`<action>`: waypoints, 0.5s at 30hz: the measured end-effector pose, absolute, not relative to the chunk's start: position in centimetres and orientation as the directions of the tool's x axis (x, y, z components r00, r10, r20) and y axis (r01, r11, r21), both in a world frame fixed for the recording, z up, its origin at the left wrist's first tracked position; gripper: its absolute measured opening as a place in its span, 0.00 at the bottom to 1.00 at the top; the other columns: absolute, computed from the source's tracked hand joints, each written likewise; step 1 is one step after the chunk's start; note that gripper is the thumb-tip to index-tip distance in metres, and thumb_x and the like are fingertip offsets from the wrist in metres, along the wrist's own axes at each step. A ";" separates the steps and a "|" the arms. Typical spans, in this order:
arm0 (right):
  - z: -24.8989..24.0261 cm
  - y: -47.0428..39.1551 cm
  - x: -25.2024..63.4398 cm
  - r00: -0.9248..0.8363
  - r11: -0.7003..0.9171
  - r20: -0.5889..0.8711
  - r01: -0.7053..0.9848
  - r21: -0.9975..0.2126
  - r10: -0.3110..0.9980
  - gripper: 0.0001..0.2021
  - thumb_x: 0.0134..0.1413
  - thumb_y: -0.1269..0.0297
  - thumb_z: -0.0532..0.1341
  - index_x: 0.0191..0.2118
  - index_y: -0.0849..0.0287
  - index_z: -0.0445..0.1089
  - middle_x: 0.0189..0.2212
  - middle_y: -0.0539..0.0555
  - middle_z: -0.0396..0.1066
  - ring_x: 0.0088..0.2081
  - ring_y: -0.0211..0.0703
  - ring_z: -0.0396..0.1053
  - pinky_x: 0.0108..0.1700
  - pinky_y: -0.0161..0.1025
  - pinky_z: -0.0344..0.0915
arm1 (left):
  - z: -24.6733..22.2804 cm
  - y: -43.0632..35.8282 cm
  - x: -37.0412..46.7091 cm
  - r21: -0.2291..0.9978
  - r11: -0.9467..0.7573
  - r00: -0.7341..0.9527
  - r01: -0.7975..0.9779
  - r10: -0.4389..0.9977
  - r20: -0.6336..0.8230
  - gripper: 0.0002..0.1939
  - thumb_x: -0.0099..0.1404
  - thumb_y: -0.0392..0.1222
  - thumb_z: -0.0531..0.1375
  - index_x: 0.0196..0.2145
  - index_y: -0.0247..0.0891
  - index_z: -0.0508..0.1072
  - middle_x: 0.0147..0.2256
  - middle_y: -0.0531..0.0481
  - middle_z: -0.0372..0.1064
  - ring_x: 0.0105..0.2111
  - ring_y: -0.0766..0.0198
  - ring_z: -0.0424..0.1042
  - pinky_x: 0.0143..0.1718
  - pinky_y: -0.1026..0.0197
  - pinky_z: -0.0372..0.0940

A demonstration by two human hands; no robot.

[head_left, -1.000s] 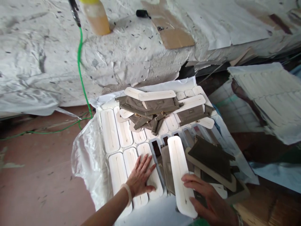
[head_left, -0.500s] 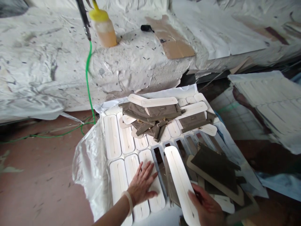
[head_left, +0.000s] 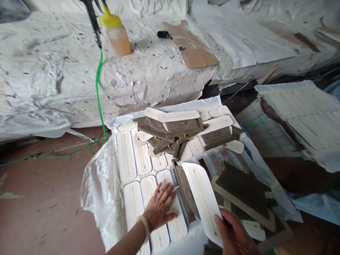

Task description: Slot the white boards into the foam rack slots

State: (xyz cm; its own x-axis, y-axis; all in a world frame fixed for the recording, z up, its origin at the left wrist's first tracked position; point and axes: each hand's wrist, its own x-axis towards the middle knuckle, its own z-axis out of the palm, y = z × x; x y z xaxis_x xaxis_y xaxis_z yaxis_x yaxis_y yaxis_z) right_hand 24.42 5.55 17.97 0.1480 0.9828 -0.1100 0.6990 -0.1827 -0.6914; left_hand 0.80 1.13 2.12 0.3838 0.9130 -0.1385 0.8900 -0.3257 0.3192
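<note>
My left hand [head_left: 159, 207] lies flat, fingers spread, on a white round-ended panel [head_left: 178, 228] set in a slot of the slotted board [head_left: 196, 232]. Between the thumb and fingers of my right hand [head_left: 236, 232] is a bag piece: a long white panel [head_left: 200, 198] with a brown fabric part [head_left: 185, 186] hanging at its left side. I hold it tilted above the open slots, just right of my left hand. More white panels [head_left: 126, 156] fill the slots on the left. Brown bag pieces [head_left: 243, 189] are stacked close to my right hand, partly overlapping.
A heap of brown and white pieces [head_left: 183, 125] covers the board's far side. Behind stands a wrapped bench [head_left: 159, 78] with a yellow-capped bottle [head_left: 118, 39], a cardboard sheet [head_left: 200, 55] and a hanging tool on a green hose [head_left: 98, 78]. Clear plastic [head_left: 97, 187] drapes the left edge.
My right hand has turned the bag piece, so its white face shows broader and its brown part has swung out left over the slot. My left hand stays in place.
</note>
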 end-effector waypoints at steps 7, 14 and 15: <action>11.7 2.3 23.7 0.055 -0.029 0.011 0.680 -0.733 0.998 0.11 0.63 0.56 0.57 0.43 0.55 0.74 0.39 0.55 0.78 0.42 0.47 0.75 0.47 0.39 0.68 | 1.9 0.9 1.0 0.267 -0.339 0.373 0.902 0.923 -0.089 0.41 0.68 0.71 0.40 0.65 0.39 0.57 0.68 0.43 0.47 0.68 0.49 0.43 0.68 0.39 0.36; 7.0 3.7 25.4 0.135 -0.437 -0.429 0.484 -0.758 0.893 0.23 0.52 0.45 0.63 0.44 0.59 0.75 0.42 0.59 0.79 0.44 0.52 0.76 0.46 0.42 0.73 | 2.0 1.2 1.3 0.216 -0.360 0.382 0.908 0.921 -0.072 0.41 0.68 0.70 0.40 0.65 0.37 0.58 0.66 0.41 0.51 0.66 0.46 0.49 0.63 0.36 0.51; 6.5 4.8 25.4 0.114 -0.455 -0.455 0.439 -0.775 0.883 0.24 0.50 0.44 0.63 0.44 0.60 0.75 0.41 0.59 0.80 0.43 0.53 0.76 0.46 0.43 0.74 | 2.1 1.2 1.3 0.210 -0.359 0.379 0.909 0.923 -0.064 0.41 0.68 0.71 0.41 0.64 0.38 0.59 0.66 0.42 0.52 0.66 0.46 0.50 0.63 0.37 0.53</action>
